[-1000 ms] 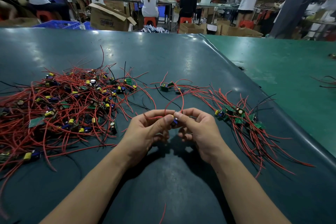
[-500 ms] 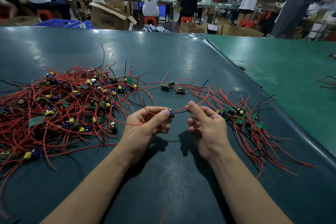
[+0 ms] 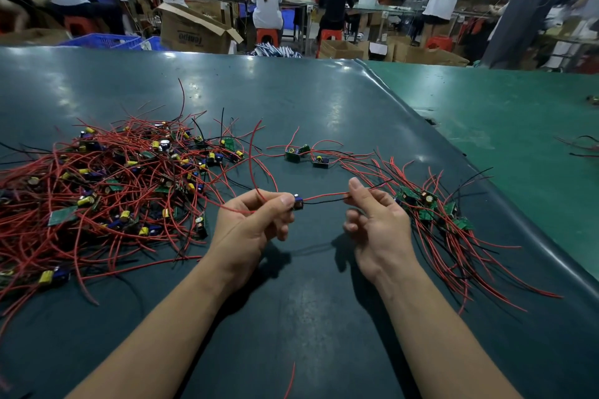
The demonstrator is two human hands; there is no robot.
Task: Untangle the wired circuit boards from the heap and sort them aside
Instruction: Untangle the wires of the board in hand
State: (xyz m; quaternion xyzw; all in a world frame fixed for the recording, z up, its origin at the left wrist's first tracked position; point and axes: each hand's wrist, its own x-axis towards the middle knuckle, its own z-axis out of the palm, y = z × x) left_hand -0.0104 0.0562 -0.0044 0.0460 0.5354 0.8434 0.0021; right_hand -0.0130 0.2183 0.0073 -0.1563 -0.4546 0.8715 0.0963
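A big tangled heap point(image 3: 107, 191) of small green circuit boards with red and black wires covers the left of the dark table point(image 3: 291, 100). A smaller sorted pile point(image 3: 431, 207) lies to the right. My left hand point(image 3: 252, 223) pinches one small circuit board point(image 3: 298, 203) just above the table, with a red wire looping up from it. My right hand point(image 3: 376, 220) pinches that board's red and black wires point(image 3: 327, 198), pulled out straight between the two hands.
Two loose boards point(image 3: 306, 157) lie on the table beyond my hands. A short red wire piece point(image 3: 290, 379) lies near the front edge. A green table point(image 3: 518, 139) adjoins on the right. Cardboard boxes and seated people fill the room behind.
My hands have moved apart from touching each other. The right hand slid rightward along the board's wires, drawing them straight, while the left hand kept hold of the board.
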